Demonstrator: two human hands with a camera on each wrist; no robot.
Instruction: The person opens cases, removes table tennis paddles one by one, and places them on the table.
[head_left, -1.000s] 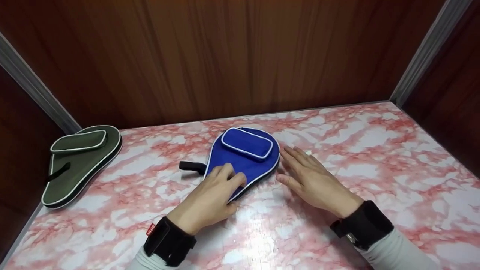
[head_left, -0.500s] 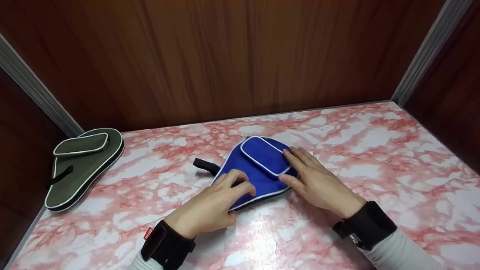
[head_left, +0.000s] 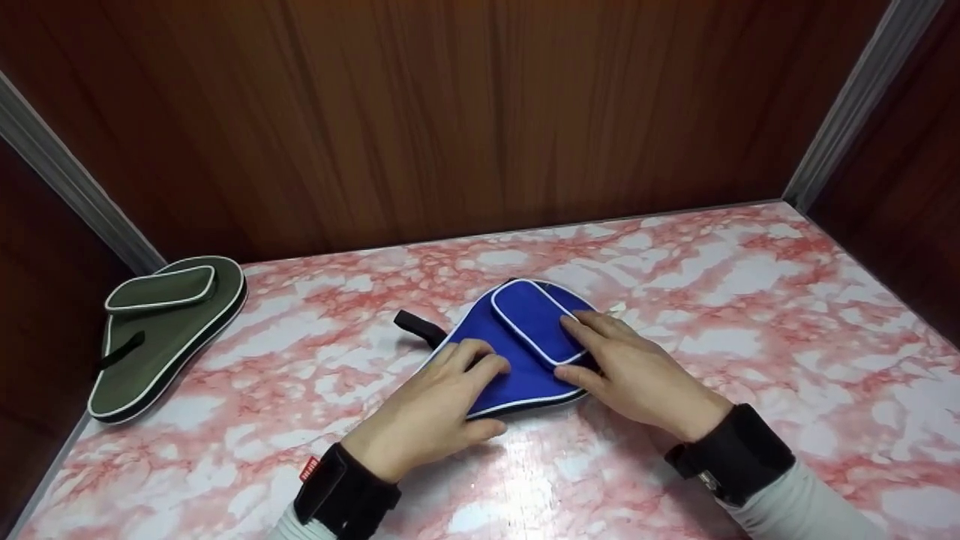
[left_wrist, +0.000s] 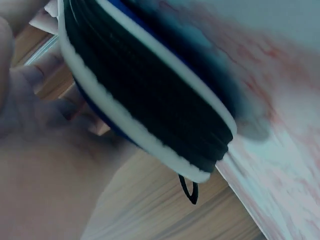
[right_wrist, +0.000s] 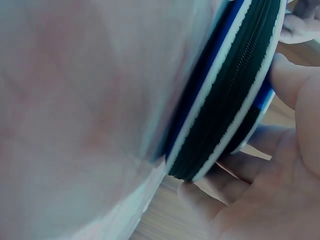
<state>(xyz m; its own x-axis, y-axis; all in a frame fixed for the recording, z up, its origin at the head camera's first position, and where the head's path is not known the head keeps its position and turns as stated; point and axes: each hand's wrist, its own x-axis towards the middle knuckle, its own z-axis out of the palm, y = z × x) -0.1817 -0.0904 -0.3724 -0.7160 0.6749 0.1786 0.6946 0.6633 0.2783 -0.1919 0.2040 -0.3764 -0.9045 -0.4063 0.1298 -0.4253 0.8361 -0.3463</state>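
A blue table tennis bat case [head_left: 525, 330] with white piping and a raised pocket lies flat on the table. My left hand [head_left: 431, 409] rests on its narrow end with bent fingers, the thumb apart from the near edge. On the wide end lies my right hand [head_left: 641, 367], its fingers over the pocket's right end and its thumb at the pocket's near corner. The black zipped side [right_wrist: 227, 95] of the case shows in the right wrist view, fingertips on the top face. A black strap [head_left: 420, 328] sticks out to the left; the case's narrow tip is hidden under my left hand.
An olive green bat case [head_left: 161, 337] with white piping and a black strap lies at the far left, near the side wall. Dark wood-look panels [head_left: 480, 120] enclose the red-and-white marbled tabletop [head_left: 787, 322] at the back and both sides.
The blue case has turned clockwise and shifted right, its wide end now under my right hand. My right hand has gone from beside the case onto it; the left thumb has moved off the edge.
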